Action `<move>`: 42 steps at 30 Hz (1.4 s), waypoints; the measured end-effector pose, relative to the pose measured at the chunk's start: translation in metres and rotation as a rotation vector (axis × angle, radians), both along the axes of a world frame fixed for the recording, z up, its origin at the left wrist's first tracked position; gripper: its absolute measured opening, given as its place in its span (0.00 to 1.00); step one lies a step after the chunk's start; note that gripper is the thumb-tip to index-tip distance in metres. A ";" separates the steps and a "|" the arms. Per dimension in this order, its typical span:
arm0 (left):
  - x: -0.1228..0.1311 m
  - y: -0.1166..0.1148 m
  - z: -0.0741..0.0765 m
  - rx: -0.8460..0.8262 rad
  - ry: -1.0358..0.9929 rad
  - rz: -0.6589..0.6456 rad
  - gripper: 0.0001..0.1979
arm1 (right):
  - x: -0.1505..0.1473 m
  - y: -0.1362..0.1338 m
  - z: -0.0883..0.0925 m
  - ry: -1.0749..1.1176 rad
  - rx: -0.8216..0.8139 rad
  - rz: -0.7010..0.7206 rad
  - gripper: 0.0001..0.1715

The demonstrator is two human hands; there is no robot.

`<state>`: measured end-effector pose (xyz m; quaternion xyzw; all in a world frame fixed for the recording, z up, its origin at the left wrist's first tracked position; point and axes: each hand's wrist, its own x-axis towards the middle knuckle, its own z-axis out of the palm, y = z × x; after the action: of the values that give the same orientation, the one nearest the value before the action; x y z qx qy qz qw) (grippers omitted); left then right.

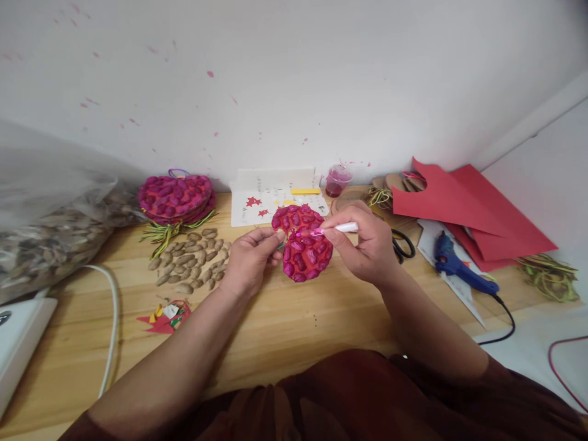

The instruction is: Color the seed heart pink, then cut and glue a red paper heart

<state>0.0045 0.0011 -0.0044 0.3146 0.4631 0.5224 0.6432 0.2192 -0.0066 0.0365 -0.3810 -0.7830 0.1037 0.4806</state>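
Note:
My left hand [252,256] pinches the left edge of a round red disc [307,242] covered with magenta-painted peanuts. It is held up above the wooden table. In my right hand [367,242] is a paintbrush [345,227] with a white handle, its pink bristle end over the peanuts on the disc. Whether the bristles touch them I cannot tell. Loose unpainted peanuts [193,260] lie just left of my left hand. Behind the disc, against the wall, stands a clear cup [339,180] of magenta paint.
A stack of finished-looking magenta peanut discs [177,199] sits back left, beside a bag of peanuts [59,239]. Paper scraps [165,316] lie front left. On the right are red sheets [478,214], black-handled scissors [404,247], and a corded blue glue gun [463,269]. White paper [243,196] lies behind.

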 end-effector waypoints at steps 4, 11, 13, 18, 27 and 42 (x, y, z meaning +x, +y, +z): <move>0.000 -0.001 -0.002 0.004 0.006 -0.010 0.19 | 0.003 0.003 -0.003 0.020 -0.026 -0.009 0.02; 0.001 -0.001 0.000 -0.009 -0.011 -0.011 0.20 | 0.004 0.003 -0.003 0.045 -0.035 -0.028 0.02; 0.000 -0.001 0.000 -0.001 -0.013 -0.016 0.19 | 0.004 0.003 -0.003 0.044 -0.039 -0.018 0.02; 0.000 -0.002 0.000 0.051 0.040 -0.015 0.20 | 0.004 0.004 -0.004 0.052 -0.012 -0.073 0.01; 0.002 -0.005 -0.001 0.119 0.133 -0.025 0.19 | 0.003 0.001 -0.003 0.034 -0.022 -0.051 0.02; 0.002 -0.006 0.000 0.149 0.153 -0.032 0.18 | 0.004 0.002 -0.003 0.067 0.002 -0.071 0.03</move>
<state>0.0066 -0.0049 -0.0045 0.4081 0.4654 0.5195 0.5891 0.2232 -0.0045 0.0336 -0.4046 -0.7524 0.0985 0.5103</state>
